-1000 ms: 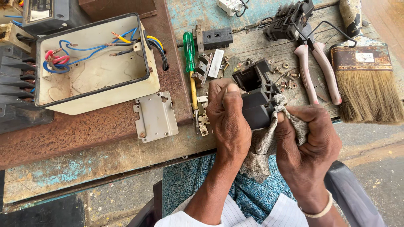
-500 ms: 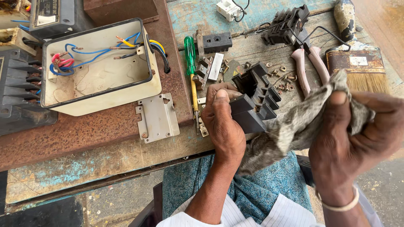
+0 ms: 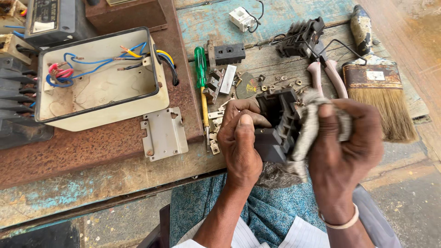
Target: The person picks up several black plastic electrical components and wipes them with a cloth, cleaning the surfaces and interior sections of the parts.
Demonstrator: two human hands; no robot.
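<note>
Seen from above, the left hand (image 3: 241, 144) has its grip closed around a black switch block (image 3: 275, 124), held over the lap just off the near edge of the worktop (image 3: 92, 183). The right hand (image 3: 344, 151) is closed on a grey rag (image 3: 305, 124) pressed against the block's right side, hiding that side and most of the rag. Behind lie a wired box (image 3: 98, 78), a green screwdriver (image 3: 200, 69), pliers (image 3: 326, 76) and a brush (image 3: 376, 87); the small parts between are hard to make out.
</note>
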